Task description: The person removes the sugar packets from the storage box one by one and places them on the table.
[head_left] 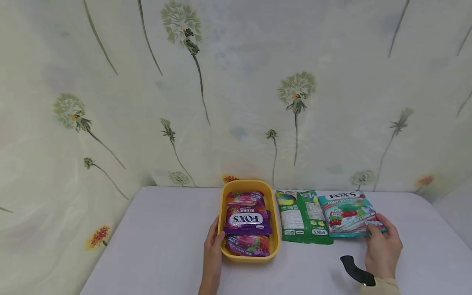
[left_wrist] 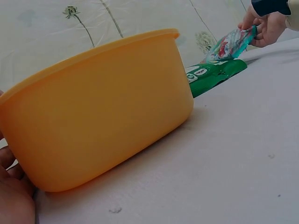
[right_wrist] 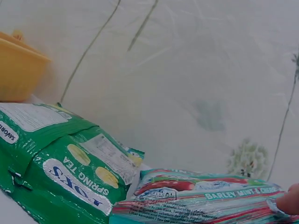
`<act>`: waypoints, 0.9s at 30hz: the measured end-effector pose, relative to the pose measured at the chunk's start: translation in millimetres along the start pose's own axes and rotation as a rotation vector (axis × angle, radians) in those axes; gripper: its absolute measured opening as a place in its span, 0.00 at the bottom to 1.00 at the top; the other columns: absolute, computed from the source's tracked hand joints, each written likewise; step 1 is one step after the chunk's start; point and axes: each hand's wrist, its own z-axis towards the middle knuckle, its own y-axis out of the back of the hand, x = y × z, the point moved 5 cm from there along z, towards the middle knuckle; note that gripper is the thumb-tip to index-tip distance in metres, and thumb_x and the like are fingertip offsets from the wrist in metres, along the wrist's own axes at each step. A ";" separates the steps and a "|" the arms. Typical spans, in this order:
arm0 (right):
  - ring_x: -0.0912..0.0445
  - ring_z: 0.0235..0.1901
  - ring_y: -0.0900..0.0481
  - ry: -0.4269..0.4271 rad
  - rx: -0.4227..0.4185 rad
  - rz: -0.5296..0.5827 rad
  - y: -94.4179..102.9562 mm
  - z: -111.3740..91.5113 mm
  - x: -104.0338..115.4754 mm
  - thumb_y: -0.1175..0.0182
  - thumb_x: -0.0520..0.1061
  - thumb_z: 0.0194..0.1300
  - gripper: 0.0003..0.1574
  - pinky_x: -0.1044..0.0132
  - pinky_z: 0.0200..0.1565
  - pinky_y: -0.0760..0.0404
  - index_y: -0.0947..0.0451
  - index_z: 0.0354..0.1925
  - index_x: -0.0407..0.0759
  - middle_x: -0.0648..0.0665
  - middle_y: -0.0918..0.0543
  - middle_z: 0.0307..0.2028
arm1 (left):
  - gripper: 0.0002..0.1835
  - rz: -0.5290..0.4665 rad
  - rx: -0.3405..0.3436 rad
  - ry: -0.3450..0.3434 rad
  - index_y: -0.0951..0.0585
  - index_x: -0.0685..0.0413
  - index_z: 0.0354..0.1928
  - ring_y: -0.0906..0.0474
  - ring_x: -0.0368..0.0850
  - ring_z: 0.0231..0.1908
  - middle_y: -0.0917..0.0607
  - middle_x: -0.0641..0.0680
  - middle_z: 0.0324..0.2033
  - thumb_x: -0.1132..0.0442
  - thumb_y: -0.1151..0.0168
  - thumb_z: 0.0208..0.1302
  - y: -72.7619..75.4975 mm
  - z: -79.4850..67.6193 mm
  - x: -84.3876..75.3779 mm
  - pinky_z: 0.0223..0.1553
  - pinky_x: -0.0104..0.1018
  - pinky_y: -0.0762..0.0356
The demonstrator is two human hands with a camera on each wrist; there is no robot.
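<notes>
A yellow plastic tub (head_left: pixel 274 250) holds several purple Fox's candy bags (head_left: pixel 247 219). My left hand (head_left: pixel 212 248) grips the tub's left side, its thumb at the rim; in the left wrist view only part of that hand shows at the tub's corner. My right hand (head_left: pixel 383 246) pinches the lower right corner of a teal Fox's mint candy bag (head_left: pixel 348 213), thumb on top. In the right wrist view just a fingertip shows on the bag's end. Between tub and teal bag lies a green Fox's Spring Tea candy bag (head_left: pixel 304 217), label side down.
A white-covered table (head_left: pixel 162 241) carries everything. Behind its far edge hangs a pale cloth with dandelion prints (head_left: pixel 239 102). The green bag lies close against the tub's right side, and the teal bag's left edge meets it.
</notes>
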 end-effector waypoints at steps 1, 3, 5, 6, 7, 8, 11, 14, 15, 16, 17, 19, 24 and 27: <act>0.61 0.64 0.38 -0.006 0.001 -0.027 0.9 0.9 -1.0 0.48 0.40 0.68 0.32 0.85 0.40 0.24 0.37 0.67 0.59 0.53 0.41 0.71 | 0.28 0.000 0.003 0.004 0.39 0.39 0.70 0.51 0.54 0.73 0.41 0.51 0.72 0.56 0.54 0.68 -0.5 -0.7 0.5 0.71 0.54 0.47; 0.62 0.63 0.37 -0.012 0.004 -0.076 2.0 2.3 -2.5 0.48 0.42 0.68 0.32 0.84 0.40 0.25 0.39 0.68 0.60 0.53 0.42 0.71 | 0.28 -0.003 0.007 0.007 0.39 0.39 0.70 0.51 0.54 0.73 0.42 0.51 0.72 0.56 0.54 0.68 -1.5 -2.0 0.7 0.70 0.53 0.47; 0.63 0.60 0.35 -0.012 0.010 -0.116 2.2 3.5 -4.0 0.48 0.43 0.68 0.33 0.82 0.39 0.25 0.40 0.68 0.61 0.53 0.41 0.70 | 0.28 -0.006 0.009 0.004 0.40 0.39 0.70 0.51 0.54 0.73 0.42 0.51 0.72 0.57 0.54 0.69 -2.1 -2.9 0.6 0.70 0.53 0.46; 0.65 0.57 0.34 -0.013 0.010 -0.128 2.3 3.4 -4.8 0.48 0.43 0.68 0.33 0.82 0.36 0.26 0.40 0.68 0.61 0.53 0.40 0.69 | 0.28 -0.007 0.009 0.000 0.40 0.40 0.70 0.50 0.54 0.73 0.42 0.51 0.72 0.57 0.54 0.69 -2.3 -2.8 0.5 0.70 0.53 0.46; 0.66 0.54 0.33 -0.011 0.011 -0.133 2.0 3.8 -5.3 0.47 0.43 0.68 0.33 0.81 0.36 0.26 0.40 0.68 0.61 0.54 0.39 0.68 | 0.28 -0.004 0.007 -0.003 0.40 0.40 0.70 0.50 0.55 0.73 0.41 0.52 0.72 0.57 0.54 0.69 -2.3 -2.6 0.4 0.70 0.53 0.46; 0.67 0.51 0.32 -0.002 0.015 -0.140 1.4 3.7 -5.1 0.47 0.42 0.68 0.34 0.80 0.33 0.27 0.41 0.68 0.60 0.53 0.38 0.67 | 0.28 -0.007 0.005 -0.008 0.40 0.40 0.70 0.50 0.54 0.73 0.41 0.52 0.72 0.57 0.54 0.69 -2.2 -2.3 -0.1 0.70 0.53 0.46; 0.69 0.47 0.31 -0.002 0.020 -0.139 -0.8 3.4 -5.7 0.48 0.40 0.67 0.35 0.80 0.31 0.26 0.42 0.69 0.59 0.53 0.38 0.66 | 0.28 -0.007 -0.003 -0.019 0.39 0.41 0.70 0.50 0.54 0.73 0.41 0.52 0.72 0.58 0.54 0.68 -1.5 -0.8 -0.8 0.70 0.53 0.47; 0.65 0.54 0.32 -0.005 0.029 -0.168 -3.6 2.9 -4.8 0.49 0.39 0.68 0.38 0.83 0.31 0.27 0.46 0.71 0.60 0.51 0.43 0.71 | 0.28 -0.005 -0.009 -0.021 0.39 0.41 0.70 0.50 0.54 0.73 0.40 0.51 0.72 0.58 0.54 0.68 -1.0 0.0 -1.3 0.71 0.53 0.47; 0.63 0.57 0.33 -0.011 0.029 -0.180 -4.2 3.0 -4.9 0.50 0.39 0.68 0.38 0.84 0.31 0.27 0.47 0.71 0.61 0.51 0.45 0.72 | 0.28 -0.004 -0.011 -0.021 0.39 0.42 0.70 0.49 0.54 0.73 0.40 0.51 0.72 0.58 0.54 0.68 -1.0 0.0 -1.3 0.71 0.53 0.47; 0.62 0.61 0.35 -0.009 0.030 -0.206 -4.9 3.0 -4.7 0.50 0.40 0.68 0.38 0.85 0.33 0.27 0.49 0.71 0.61 0.50 0.46 0.73 | 0.28 -0.004 -0.013 -0.021 0.39 0.42 0.70 0.49 0.54 0.73 0.40 0.51 0.72 0.58 0.54 0.68 -0.9 -0.2 -1.4 0.70 0.53 0.47; 0.60 0.64 0.37 -0.005 0.031 -0.235 -5.5 3.0 -4.3 0.50 0.40 0.69 0.39 0.85 0.38 0.25 0.50 0.72 0.62 0.50 0.48 0.74 | 0.28 -0.005 -0.013 -0.021 0.39 0.42 0.70 0.49 0.54 0.73 0.40 0.51 0.72 0.58 0.54 0.68 -0.9 -0.4 -1.6 0.70 0.53 0.47; 0.59 0.68 0.41 0.007 0.029 -0.294 -6.2 2.7 -3.9 0.51 0.41 0.69 0.39 0.81 0.50 0.24 0.51 0.72 0.63 0.51 0.51 0.74 | 0.28 -0.004 -0.014 -0.019 0.39 0.42 0.70 0.49 0.54 0.73 0.40 0.51 0.72 0.58 0.54 0.68 -1.0 -0.9 -1.8 0.70 0.53 0.46; 0.56 0.70 0.44 0.045 -0.001 -0.413 -4.8 2.0 -3.9 0.52 0.42 0.69 0.39 0.62 0.69 0.37 0.51 0.72 0.64 0.50 0.51 0.74 | 0.28 -0.013 -0.008 -0.020 0.39 0.41 0.70 0.49 0.54 0.73 0.40 0.51 0.72 0.57 0.54 0.68 -1.4 -2.1 -2.7 0.70 0.53 0.47; 0.53 0.71 0.45 0.066 -0.014 -0.470 -3.9 2.6 -3.9 0.52 0.42 0.69 0.39 0.58 0.70 0.38 0.51 0.72 0.63 0.48 0.51 0.74 | 0.28 -0.014 -0.008 -0.018 0.39 0.41 0.70 0.49 0.54 0.73 0.40 0.51 0.72 0.57 0.53 0.68 -1.4 -2.6 -3.1 0.70 0.53 0.46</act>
